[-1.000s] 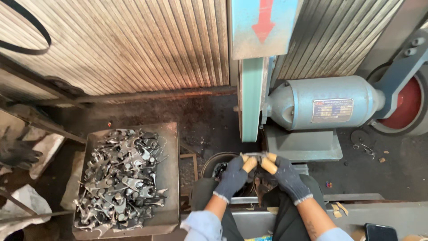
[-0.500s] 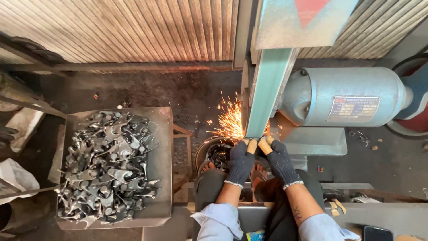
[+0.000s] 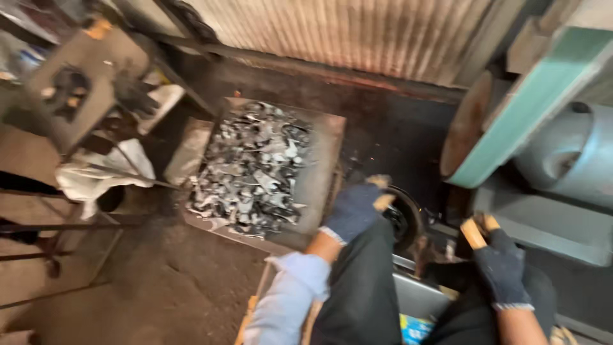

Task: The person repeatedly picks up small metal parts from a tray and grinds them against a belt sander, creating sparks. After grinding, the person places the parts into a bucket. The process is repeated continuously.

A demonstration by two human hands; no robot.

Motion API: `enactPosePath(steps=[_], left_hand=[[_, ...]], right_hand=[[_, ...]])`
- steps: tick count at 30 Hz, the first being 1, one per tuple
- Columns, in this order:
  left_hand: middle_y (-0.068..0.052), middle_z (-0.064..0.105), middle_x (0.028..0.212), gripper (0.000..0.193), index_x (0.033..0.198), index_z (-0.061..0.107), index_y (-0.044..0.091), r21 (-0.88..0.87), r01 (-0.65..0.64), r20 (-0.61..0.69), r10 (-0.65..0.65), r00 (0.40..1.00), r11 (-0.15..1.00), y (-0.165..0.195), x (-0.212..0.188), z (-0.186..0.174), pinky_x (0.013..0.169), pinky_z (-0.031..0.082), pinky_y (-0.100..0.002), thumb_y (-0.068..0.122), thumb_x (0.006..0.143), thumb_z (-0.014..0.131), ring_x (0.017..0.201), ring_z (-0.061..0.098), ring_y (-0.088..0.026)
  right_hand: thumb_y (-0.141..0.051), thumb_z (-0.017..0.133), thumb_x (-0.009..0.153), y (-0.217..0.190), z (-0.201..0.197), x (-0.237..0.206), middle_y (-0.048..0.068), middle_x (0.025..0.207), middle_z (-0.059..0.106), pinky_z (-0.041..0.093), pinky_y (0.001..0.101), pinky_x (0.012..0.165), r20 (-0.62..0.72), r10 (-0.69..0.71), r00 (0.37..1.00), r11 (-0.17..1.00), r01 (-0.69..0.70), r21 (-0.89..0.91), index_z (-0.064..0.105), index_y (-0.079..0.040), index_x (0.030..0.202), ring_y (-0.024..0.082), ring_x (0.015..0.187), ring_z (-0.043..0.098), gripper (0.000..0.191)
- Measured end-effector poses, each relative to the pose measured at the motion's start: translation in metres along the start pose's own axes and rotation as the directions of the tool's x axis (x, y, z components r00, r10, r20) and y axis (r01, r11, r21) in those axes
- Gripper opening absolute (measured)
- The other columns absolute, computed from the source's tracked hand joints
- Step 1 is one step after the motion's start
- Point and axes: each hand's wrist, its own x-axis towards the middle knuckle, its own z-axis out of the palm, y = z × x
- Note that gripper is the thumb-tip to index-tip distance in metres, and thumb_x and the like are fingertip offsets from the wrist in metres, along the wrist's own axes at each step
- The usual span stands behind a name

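The picture is blurred by motion. My left hand (image 3: 354,209), in a dark glove with orange fingertips, hovers with curled fingers between the right rim of a metal tray (image 3: 327,160) and a dark round container (image 3: 403,220). Blur hides whether it holds anything. My right hand (image 3: 499,263), gloved the same way, sits lower right, below the green sanding belt (image 3: 531,105) and apart from it. Its fingers are curled, and their contents are unclear. A pile of small grey metal parts (image 3: 254,167) fills the tray.
The grinder's grey motor housing (image 3: 569,153) and base stand at the right. A corrugated metal wall (image 3: 332,32) runs along the back. At the left are a metal stand (image 3: 64,83), a dark glove (image 3: 133,94) and white cloth (image 3: 96,176).
The sparks at the belt have stopped. Both hands have come away from the belt and moved apart, the left toward the tray. The view has swung to the left.
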Motion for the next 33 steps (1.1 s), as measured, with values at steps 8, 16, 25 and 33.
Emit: enactPosePath(steps=[8,16,25,33], left_hand=[[-0.019,0.072,0.100,0.024,0.107,0.070,0.007,0.730,0.044,0.371,-0.450,0.813,0.682,-0.061,-0.048,-0.106,0.072,0.056,-0.049,0.017,0.102,0.048,0.090,0.071,-0.038],[-0.022,0.070,0.112,0.032,0.121,0.065,-0.002,-0.338,0.343,-0.114,-0.400,0.909,0.876,0.042,-0.041,-0.006,0.094,0.050,-0.044,0.017,0.096,0.063,0.106,0.067,-0.039],[-0.005,0.068,0.083,0.028,0.106,0.070,0.004,-0.285,0.823,0.679,-0.503,0.535,0.491,0.089,-0.021,0.085,0.065,0.056,-0.035,0.030,0.098,0.063,0.071,0.064,-0.015],[-0.004,0.070,0.082,0.030,0.108,0.071,0.003,-0.575,0.667,0.479,-0.466,0.744,0.474,0.052,0.043,0.143,0.062,0.052,-0.030,0.031,0.100,0.063,0.069,0.063,-0.013]], right_hand=[[-0.046,0.067,0.088,-0.031,0.039,-0.037,0.013,0.128,0.066,0.046,0.0381,0.096,0.559,0.069,0.826,0.927,0.154,-0.342,0.065,-0.013,0.133,0.032,0.115,0.062,0.056],[-0.043,0.065,0.091,-0.031,0.040,-0.044,0.014,0.107,0.075,0.052,0.0350,0.094,0.442,0.038,0.896,0.998,-0.058,0.033,0.061,-0.009,0.137,0.024,0.103,0.069,0.057],[-0.026,0.066,0.095,0.002,-0.021,-0.026,0.004,0.105,0.073,0.053,0.0303,0.079,0.371,0.001,0.929,0.853,-0.195,0.485,0.068,0.000,0.125,0.010,0.092,0.064,0.040],[-0.028,0.061,0.097,-0.023,0.010,0.060,0.002,0.094,0.076,0.053,0.0262,0.078,0.175,0.103,0.979,0.791,-0.187,0.583,0.072,0.000,0.109,0.010,0.086,0.066,0.032]])
